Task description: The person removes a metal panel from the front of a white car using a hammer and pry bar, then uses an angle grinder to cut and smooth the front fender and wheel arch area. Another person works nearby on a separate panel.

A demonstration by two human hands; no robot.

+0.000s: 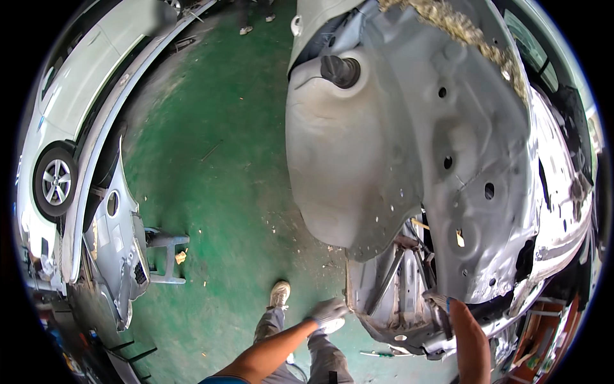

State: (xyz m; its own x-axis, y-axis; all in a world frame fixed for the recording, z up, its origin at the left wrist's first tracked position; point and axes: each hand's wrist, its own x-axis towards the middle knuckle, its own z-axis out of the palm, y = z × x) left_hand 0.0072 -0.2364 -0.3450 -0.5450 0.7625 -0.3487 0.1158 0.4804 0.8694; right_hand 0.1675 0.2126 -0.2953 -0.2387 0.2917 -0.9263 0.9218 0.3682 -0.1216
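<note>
A stripped grey car body shell [409, 147] fills the right half, its bare wheel arch bulging toward me. My left hand [329, 311], in a grey work glove, rests on the shell's lower front edge [350, 301]. My right hand [440, 301] reaches up into the shell's lower opening, among the bare metal struts [393, 281]; its fingers are mostly hidden by the panel and my forearm. Whether it holds anything I cannot tell.
Green workshop floor [217, 179] lies to the left. A white car [77, 96] with an alloy wheel [56, 181] stands at far left. A detached grey door panel [118, 243] leans on a metal stand [167, 256]. My shoe [279, 294] is below.
</note>
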